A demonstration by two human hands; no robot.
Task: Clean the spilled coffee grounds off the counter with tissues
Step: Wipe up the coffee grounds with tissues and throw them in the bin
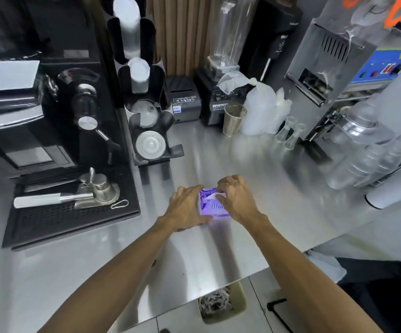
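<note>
A purple tissue pack (210, 205) lies on the steel counter (242, 169) in the middle of the view. My left hand (187, 206) presses against its left side and holds it down. My right hand (236, 197) rests over its right side, with the fingertips pinching at the white tissue that shows in the pack's opening. I see no coffee grounds on the shiny counter surface; a small dark speck near my left forearm is too blurred to identify.
A black coffee machine with drip tray (69, 207) and portafilter (57, 197) stands at the left. A cup and lid dispenser (146, 131), a printer (185, 102), a blender (221, 92) and a metal cup (234, 120) line the back. Jars stand at the right. A bin (221, 304) sits below the counter edge.
</note>
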